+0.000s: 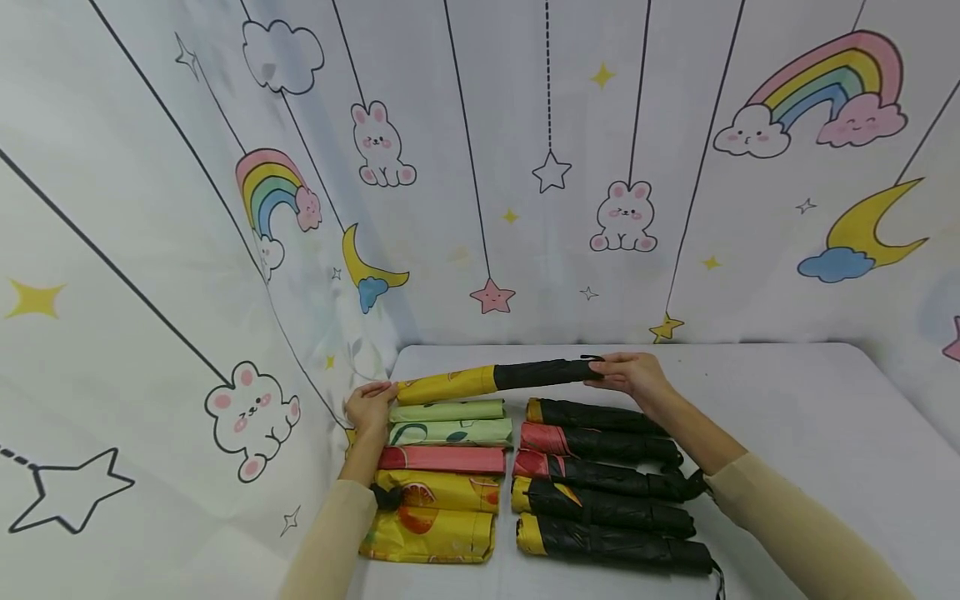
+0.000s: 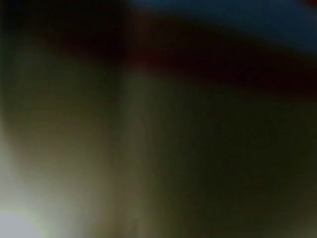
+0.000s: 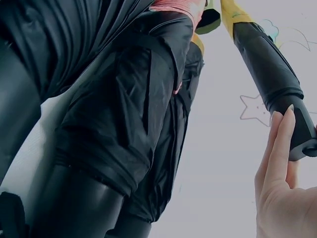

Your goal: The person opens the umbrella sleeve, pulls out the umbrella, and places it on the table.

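Note:
Behind the two rows on the table, both hands hold a folded umbrella (image 1: 543, 373) nearly level, its right end slightly higher. A yellow printed sleeve (image 1: 446, 385) covers its left half, and the right half is black. My left hand (image 1: 370, 407) grips the yellow end. At the black handle end, my right hand (image 1: 633, 375) pinches with thumb and fingers; the right wrist view shows these fingers (image 3: 281, 144) along the handle (image 3: 299, 131). The left wrist view is dark and blurred, so no detail of the hand shows there.
Flat fabric sleeves lie in a left column: green (image 1: 450, 432), pink-red (image 1: 450, 458) and yellow (image 1: 431, 536). Several folded black umbrellas (image 1: 615, 542) with coloured ends form a right column. The white table (image 1: 810, 467) meets a printed curtain (image 1: 480, 167) behind and at left.

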`<state>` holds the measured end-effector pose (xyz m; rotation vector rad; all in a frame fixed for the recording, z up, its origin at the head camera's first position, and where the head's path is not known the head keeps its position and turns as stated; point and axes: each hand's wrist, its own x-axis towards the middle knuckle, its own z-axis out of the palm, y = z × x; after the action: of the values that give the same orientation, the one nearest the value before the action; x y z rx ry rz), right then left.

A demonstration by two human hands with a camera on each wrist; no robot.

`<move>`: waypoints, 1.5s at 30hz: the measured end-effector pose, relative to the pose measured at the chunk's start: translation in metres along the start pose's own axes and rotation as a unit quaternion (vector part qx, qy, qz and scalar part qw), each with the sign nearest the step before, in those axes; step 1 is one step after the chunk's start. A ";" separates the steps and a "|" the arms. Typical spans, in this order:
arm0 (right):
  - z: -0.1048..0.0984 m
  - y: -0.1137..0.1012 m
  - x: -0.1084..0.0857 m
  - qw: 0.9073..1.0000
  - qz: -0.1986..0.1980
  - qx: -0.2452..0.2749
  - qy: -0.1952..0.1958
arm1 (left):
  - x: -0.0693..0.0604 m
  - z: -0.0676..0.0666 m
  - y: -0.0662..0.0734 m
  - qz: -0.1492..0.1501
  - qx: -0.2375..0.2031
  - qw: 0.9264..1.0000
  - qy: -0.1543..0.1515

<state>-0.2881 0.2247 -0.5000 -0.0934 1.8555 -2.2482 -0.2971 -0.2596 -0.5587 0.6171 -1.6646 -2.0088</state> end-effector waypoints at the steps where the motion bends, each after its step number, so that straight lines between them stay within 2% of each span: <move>1: -0.002 0.000 -0.001 1.000 -0.001 0.000 -0.001 | 0.000 0.000 0.000 0.000 0.001 1.000 -0.001; 10: -0.011 -0.002 -0.007 1.000 -0.012 0.023 -0.004 | 0.000 -0.002 -0.001 -0.008 0.009 1.000 0.001; 21: -0.021 -0.007 -0.012 1.000 -0.014 0.007 0.001 | -0.001 0.000 0.000 -0.012 0.023 1.000 0.006; 31: -0.029 -0.007 -0.017 1.000 -0.008 0.005 0.013 | -0.002 -0.002 -0.001 -0.019 0.028 0.999 -0.008; 45: -0.041 -0.003 -0.019 1.000 -0.008 0.000 0.017 | 0.000 -0.003 -0.003 -0.020 0.030 0.999 0.010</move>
<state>-0.2779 0.2689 -0.5040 -0.0717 1.8781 -2.2736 -0.2951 -0.2613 -0.5619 0.6950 -1.7198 -1.9805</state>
